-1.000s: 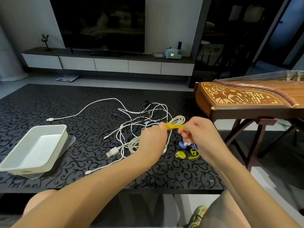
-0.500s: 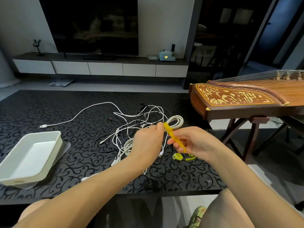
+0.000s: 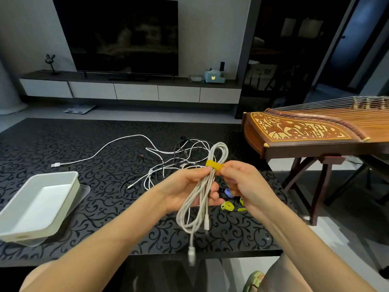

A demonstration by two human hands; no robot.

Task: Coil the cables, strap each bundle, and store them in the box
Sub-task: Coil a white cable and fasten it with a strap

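Home living room: big television (image 3: 124, 34) above low media cabinet (image 3: 130, 91) (white drawers), zither (image 3: 315, 131) beside patterned table (image 3: 63, 148).

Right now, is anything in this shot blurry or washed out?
Head view: the dangling plug of the white cable bundle is motion-blurred; the yellow strap is sharp; the TV screen carries dim reflections; nothing looks washed out.

Glossy wooden zither (image 3: 315, 133) (matt plastic box (image 3: 40, 205))

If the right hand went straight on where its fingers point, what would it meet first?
The right hand pinches the yellow strap on the coiled white cable; pushed further, it would probably meet the left hand just beyond, though depth is unclear.
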